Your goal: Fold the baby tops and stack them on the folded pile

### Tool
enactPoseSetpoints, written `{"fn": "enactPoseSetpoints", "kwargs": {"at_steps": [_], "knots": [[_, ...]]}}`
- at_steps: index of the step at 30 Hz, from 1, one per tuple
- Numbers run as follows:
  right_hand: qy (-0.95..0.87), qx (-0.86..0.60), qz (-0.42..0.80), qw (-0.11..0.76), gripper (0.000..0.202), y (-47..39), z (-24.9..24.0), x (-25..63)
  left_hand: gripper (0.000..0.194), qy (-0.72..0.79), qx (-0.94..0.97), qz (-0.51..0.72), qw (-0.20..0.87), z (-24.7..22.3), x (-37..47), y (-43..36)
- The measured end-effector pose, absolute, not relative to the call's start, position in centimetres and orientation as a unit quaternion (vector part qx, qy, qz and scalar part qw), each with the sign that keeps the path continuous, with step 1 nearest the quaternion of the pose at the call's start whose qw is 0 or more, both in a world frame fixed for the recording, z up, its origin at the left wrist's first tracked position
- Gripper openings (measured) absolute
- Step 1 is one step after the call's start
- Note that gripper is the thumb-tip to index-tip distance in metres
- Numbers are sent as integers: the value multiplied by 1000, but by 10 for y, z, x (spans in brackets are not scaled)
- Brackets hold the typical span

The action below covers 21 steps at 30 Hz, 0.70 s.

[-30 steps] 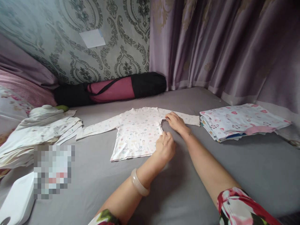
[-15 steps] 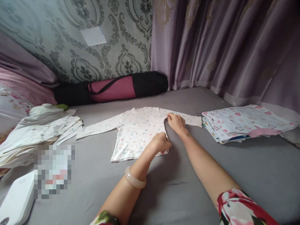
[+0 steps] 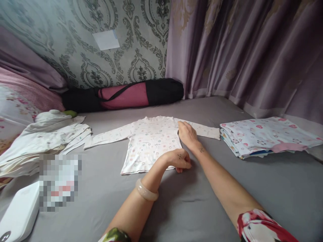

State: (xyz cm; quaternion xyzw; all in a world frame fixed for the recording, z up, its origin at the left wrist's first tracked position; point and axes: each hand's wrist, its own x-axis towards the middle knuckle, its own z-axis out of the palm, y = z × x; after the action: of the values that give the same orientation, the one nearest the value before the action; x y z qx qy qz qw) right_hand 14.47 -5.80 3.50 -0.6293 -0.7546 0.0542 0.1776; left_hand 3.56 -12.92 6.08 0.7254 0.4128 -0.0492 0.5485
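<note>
A small white long-sleeved shirt (image 3: 148, 144) with a pastel print lies spread on the grey sheet, collar away from me and sleeves out to both sides. My left hand (image 3: 179, 159), its fingers curled, is at the lower right corner of the shirt and covers that part of the hem. Farther up, my right hand (image 3: 187, 135) is closed at the right underarm, where sleeve and body meet. Its fingertips are mostly hidden behind the hand. A pale bangle (image 3: 145, 191) circles my left wrist.
Folded printed clothes (image 3: 267, 134) are stacked at the right, close to the sleeve cuff. A looser pile of pale clothes (image 3: 47, 141) lies at the left. Nearer are a white device (image 3: 20, 210) and a blurred-out item (image 3: 60, 185). A black and maroon long bag (image 3: 123, 95) lies along the wall.
My left hand has shifted slightly right and down along the hem corner. My right hand has tilted over, its fingers lower against the underarm. The shirt lies nearly the same.
</note>
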Motion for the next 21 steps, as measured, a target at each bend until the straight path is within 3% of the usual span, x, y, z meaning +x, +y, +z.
{"fn": "enactPoseSetpoints", "kwargs": {"at_steps": [5, 10, 14, 17, 21], "knots": [[-876, -454, 124, 106, 54, -69, 20, 119, 25, 307, 832, -73, 456, 67, 27, -130], [-876, -464, 116, 68, 62, -73, 7, 113, 26, 236, 816, -44, 526, 81, 12, -130], [-876, -464, 116, 67, 59, -67, 4, 116, 18, 298, 795, 48, 527, 85, -7, -122], [-886, -429, 152, 92, 59, -65, 5, 124, 17, 347, 763, 109, 534, 85, -22, -115], [-847, -438, 209, 217, 50, -61, 17, 135, 29, 435, 699, 176, 539, 80, -35, -107]]}}
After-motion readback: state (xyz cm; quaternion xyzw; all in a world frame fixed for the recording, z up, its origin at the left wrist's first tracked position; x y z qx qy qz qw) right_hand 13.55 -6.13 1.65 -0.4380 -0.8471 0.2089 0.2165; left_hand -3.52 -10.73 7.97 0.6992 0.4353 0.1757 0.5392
